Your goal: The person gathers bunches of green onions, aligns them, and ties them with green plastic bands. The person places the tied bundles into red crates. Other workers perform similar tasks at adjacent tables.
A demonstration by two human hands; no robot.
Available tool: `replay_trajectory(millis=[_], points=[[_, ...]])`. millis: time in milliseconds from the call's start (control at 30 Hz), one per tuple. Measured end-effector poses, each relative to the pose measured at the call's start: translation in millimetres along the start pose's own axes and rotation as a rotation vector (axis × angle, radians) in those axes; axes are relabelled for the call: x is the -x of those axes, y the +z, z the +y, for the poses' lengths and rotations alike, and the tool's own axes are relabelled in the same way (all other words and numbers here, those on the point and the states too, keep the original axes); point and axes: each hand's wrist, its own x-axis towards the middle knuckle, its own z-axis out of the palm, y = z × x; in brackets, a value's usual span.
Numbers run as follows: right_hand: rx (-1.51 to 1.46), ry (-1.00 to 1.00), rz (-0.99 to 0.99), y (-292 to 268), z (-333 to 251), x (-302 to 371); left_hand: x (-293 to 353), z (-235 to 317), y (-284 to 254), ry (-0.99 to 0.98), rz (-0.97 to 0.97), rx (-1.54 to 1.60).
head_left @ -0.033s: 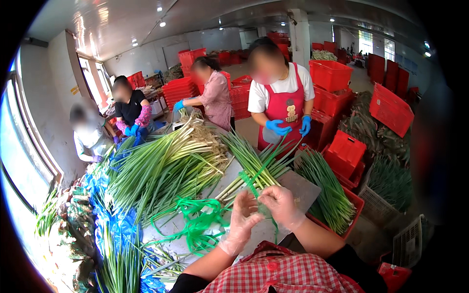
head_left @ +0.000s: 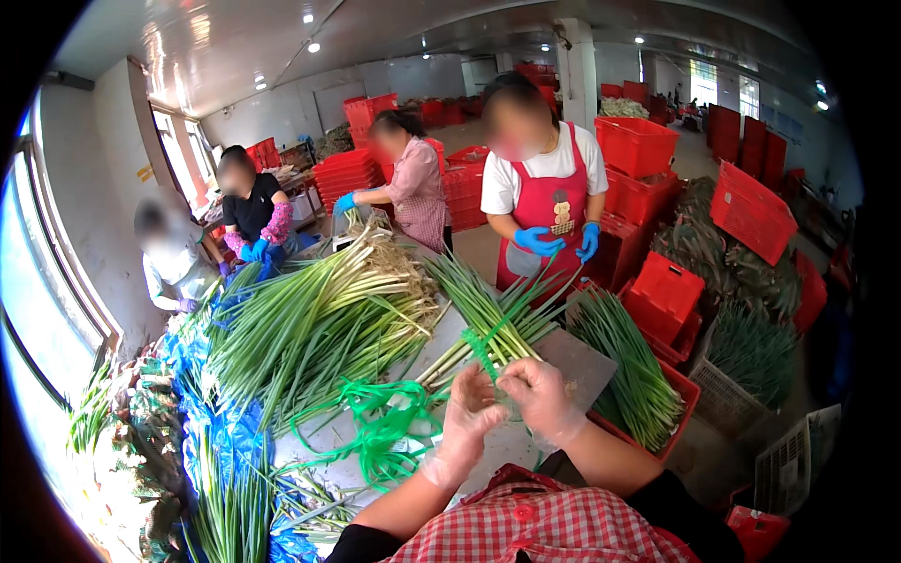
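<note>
Our left hand point(head_left: 466, 413) and right hand point(head_left: 542, 399), gloved, both pinched shut on green tie string point(head_left: 485, 355) at near end of scallion bundle point(head_left: 488, 319). Bundle lies on desk point(head_left: 582, 361), long axis running away up-left from hands. Right hand nearer bundle. Big scallion pile point(head_left: 310, 324) further left.

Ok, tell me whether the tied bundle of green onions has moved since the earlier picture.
No. The bundle lies as before, both hands at its green tie, beside the red crate.

Scallion pile point(head_left: 319, 319) lies on table point(head_left: 328, 436), crates point(head_left: 662, 291) to its right.
</note>
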Motion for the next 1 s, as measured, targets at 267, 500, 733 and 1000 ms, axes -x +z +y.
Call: replay_trajectory(millis=[267,500,733,1000], points=[[0.196,-0.149,0.172,6,8,14,-21,-5,-21,-0.177,0.113,-0.025],[0.076,0.026,0.379,3,40,23,-27,-14,-23,-0.114,0.191,0.464],[-0.551,0.157,0.153,17,32,37,-27,-26,-22,0.075,0.276,-0.036],[-0.337,0.392,-0.021,-1,34,27,-7,-38,-19,0.255,0.174,-0.545]])
